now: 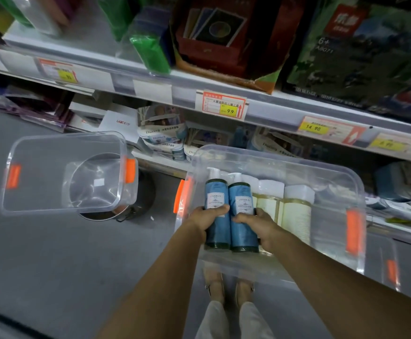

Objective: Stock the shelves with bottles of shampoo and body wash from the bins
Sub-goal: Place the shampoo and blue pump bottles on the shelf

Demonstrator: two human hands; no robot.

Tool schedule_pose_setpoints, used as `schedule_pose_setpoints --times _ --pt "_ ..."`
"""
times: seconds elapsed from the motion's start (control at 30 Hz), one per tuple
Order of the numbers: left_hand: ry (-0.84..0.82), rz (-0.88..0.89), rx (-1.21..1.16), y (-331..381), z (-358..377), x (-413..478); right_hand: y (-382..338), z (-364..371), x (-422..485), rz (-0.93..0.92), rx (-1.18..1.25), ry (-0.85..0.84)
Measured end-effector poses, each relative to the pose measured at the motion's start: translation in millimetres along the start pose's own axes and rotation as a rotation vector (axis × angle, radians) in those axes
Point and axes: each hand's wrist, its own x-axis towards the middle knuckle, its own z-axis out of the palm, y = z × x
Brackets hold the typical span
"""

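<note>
Head view, nearest first: what is on record?
— Two pale shoes (214,287) on the grey floor (53,253), seen through the clear bin (356,189) in front of the person.

State of the hands?
— Left hand (205,217) is curled round the left blue bottle (216,194). Right hand (257,222) is curled round the right blue bottle (242,200). Both are grasping.

Location of the bottles?
— Side by side and touching, inside the bin's outline at its left end, with the white pump heads pointing towards the shelving. Whether they rest on the bin's bottom or are lifted cannot be told. Cream bottles (297,216) lie just beside them to the right, in the same bin.

Further out?
— An empty clear bin (11,152) with orange latches sits to the left, atop a dark round pot (141,204). Beyond is the shelf edge (273,111) carrying a price tag (224,107) marked 9.9. Boxed goods sit above it and packaged goods below.
</note>
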Motion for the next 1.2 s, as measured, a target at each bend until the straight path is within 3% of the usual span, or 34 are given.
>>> schedule_pose_setpoints --times 0.4,0.9,1.2 --pt "-0.038 0.143 -0.123 -0.6 -1.6 -98.2 -28.9 -18.9 -99.0 -0.164 0.022 -0.139" --pt "-0.126 0.533 -0.373 77.6 9.2 -256.6 -116.4 -24.4 -257.3 -0.634 -0.043 -0.124" --pt "-0.140 0.834 -0.360 122.0 38.4 -335.5 -162.2 -45.0 -326.4 -0.891 0.045 -0.143"
